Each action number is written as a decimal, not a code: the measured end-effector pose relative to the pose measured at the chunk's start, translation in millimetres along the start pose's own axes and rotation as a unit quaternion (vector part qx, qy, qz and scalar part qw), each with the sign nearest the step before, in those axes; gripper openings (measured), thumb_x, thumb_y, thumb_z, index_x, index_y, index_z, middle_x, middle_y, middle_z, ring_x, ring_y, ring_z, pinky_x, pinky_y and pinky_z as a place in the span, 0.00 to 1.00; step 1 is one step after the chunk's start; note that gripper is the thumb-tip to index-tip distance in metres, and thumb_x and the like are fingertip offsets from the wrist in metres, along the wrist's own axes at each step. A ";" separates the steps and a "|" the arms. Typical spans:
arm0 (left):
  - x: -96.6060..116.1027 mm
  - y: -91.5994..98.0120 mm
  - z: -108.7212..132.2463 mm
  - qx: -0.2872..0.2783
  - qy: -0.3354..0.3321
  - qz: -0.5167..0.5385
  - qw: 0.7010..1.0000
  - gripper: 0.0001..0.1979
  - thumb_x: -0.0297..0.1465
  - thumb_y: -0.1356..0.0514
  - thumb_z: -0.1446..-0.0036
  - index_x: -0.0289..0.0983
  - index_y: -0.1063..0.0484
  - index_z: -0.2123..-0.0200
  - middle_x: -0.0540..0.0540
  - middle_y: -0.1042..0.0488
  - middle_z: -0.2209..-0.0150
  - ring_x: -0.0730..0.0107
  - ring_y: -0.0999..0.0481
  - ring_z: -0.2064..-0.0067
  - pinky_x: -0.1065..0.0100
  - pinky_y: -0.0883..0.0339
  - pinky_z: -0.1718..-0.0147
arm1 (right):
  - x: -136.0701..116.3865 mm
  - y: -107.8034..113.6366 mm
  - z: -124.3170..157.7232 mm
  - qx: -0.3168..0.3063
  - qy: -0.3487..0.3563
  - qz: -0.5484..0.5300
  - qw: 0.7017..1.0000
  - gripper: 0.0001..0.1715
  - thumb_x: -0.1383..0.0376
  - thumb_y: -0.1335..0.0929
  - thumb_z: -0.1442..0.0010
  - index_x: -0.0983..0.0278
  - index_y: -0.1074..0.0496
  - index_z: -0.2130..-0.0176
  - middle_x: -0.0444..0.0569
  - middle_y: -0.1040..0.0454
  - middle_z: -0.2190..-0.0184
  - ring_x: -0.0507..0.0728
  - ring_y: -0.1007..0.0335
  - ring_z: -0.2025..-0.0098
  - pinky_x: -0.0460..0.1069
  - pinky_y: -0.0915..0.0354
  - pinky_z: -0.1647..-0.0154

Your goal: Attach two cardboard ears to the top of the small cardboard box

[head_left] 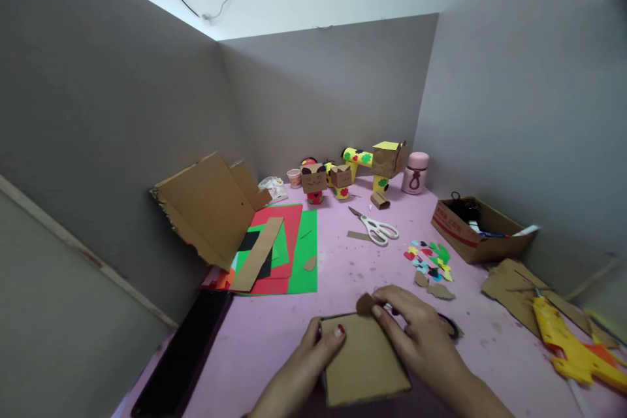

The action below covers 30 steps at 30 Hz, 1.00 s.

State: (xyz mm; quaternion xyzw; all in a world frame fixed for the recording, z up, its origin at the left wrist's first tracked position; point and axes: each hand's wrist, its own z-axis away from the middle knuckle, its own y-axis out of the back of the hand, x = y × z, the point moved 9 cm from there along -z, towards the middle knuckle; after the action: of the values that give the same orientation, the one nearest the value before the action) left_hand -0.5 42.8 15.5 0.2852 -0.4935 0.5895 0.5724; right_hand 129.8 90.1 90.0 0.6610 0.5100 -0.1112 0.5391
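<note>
My left hand [318, 353] grips the left side of a square brown cardboard box [365, 366], thumb flat on its top face. At the box's far edge, my right hand [416, 326] pinches a small rounded cardboard piece [364, 304] between thumb and fingers. The piece touches or overlaps that edge; I cannot tell which. A dark loop [449, 326], perhaps a scissors handle, shows partly from behind the right hand. Beyond stand cardboard animal figures: a bear-like one [314, 179], a cat-like one [341, 177] and a larger spotted yellow one [386, 160].
White-handled scissors [378, 228] lie mid-table. Paper cutouts [431, 258] are scattered at right, near an open carton [455, 232] and a yellow glue gun [563, 339]. Coloured sheets [304, 261], leaning cardboard [210, 209] and a black phone-like slab [186, 353] are at left. A pink bottle [415, 174] stands behind.
</note>
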 end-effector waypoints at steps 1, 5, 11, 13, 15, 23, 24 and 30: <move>3.3 -0.6 1.5 0.002 0.006 -0.003 1.000 0.22 0.44 0.46 0.45 0.39 0.40 0.51 0.43 0.31 0.50 0.62 0.32 0.50 0.61 0.43 0.49 | 4.6 -1.8 -2.2 -0.009 -0.028 -0.020 0.999 0.09 0.65 0.41 0.39 0.62 0.33 0.65 0.49 0.26 0.68 0.57 0.31 0.65 0.50 0.38 0.66; -2.6 2.2 1.1 0.018 0.093 -0.002 0.995 0.23 0.48 0.47 0.47 0.38 0.32 0.55 0.46 0.26 0.62 0.65 0.28 0.63 0.65 0.36 0.62 | 11.5 -3.7 -11.4 -0.037 -0.078 -0.042 0.995 0.08 0.64 0.40 0.40 0.61 0.34 0.68 0.45 0.27 0.73 0.57 0.32 0.71 0.48 0.41 0.73; -25.1 8.2 -1.9 0.028 0.238 -0.041 0.970 0.34 0.58 0.48 0.57 0.32 0.27 0.64 0.47 0.32 0.75 0.69 0.34 0.79 0.70 0.45 0.83 | 14.1 -3.1 -15.2 -0.060 -0.084 -0.052 0.993 0.07 0.65 0.38 0.43 0.62 0.33 0.71 0.44 0.28 0.76 0.56 0.34 0.73 0.48 0.43 0.73; -27.3 6.3 -2.5 0.018 0.243 -0.047 0.969 0.35 0.59 0.48 0.57 0.32 0.28 0.65 0.48 0.33 0.77 0.69 0.34 0.79 0.69 0.44 0.83 | 16.1 -3.9 -13.8 -0.064 -0.087 -0.064 0.992 0.08 0.65 0.38 0.43 0.62 0.33 0.72 0.44 0.29 0.77 0.55 0.34 0.74 0.48 0.44 0.74; -28.9 4.6 -1.8 0.018 0.241 -0.043 0.970 0.35 0.59 0.49 0.57 0.32 0.28 0.66 0.48 0.33 0.78 0.68 0.34 0.80 0.68 0.43 0.82 | 18.1 -4.3 -12.5 -0.064 -0.090 -0.078 0.991 0.08 0.65 0.38 0.43 0.63 0.32 0.72 0.43 0.29 0.77 0.55 0.35 0.75 0.48 0.44 0.74; 20.9 -2.1 0.4 0.022 0.014 -0.055 0.998 0.24 0.43 0.41 0.50 0.38 0.38 0.52 0.43 0.29 0.57 0.63 0.28 0.57 0.63 0.37 0.57 | 25.6 -1.1 -7.1 -0.021 -0.111 -0.196 0.974 0.12 0.58 0.38 0.41 0.63 0.31 0.66 0.45 0.29 0.70 0.55 0.33 0.68 0.47 0.38 0.68; 31.0 0.4 0.7 0.032 -0.036 -0.082 0.995 0.28 0.42 0.40 0.51 0.38 0.42 0.49 0.41 0.31 0.54 0.60 0.30 0.54 0.61 0.37 0.55 | 28.1 -1.4 -5.7 -0.012 -0.118 -0.241 0.963 0.12 0.57 0.37 0.42 0.63 0.31 0.66 0.45 0.29 0.70 0.55 0.33 0.67 0.47 0.37 0.67; 53.1 12.1 5.5 0.138 -0.234 -0.390 0.880 0.40 0.37 0.32 0.62 0.42 0.46 0.46 0.36 0.57 0.38 0.46 0.57 0.37 0.45 0.56 0.42 | 48.6 -2.8 2.0 0.046 -0.157 -0.394 0.904 0.10 0.57 0.32 0.45 0.60 0.29 0.66 0.43 0.28 0.69 0.54 0.33 0.66 0.45 0.37 0.65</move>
State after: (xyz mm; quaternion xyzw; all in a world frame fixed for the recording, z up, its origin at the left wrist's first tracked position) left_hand -23.0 60.3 62.2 0.6604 -0.3753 0.2965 0.5788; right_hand 150.5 115.1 53.6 0.4039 0.6323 -0.4401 0.4933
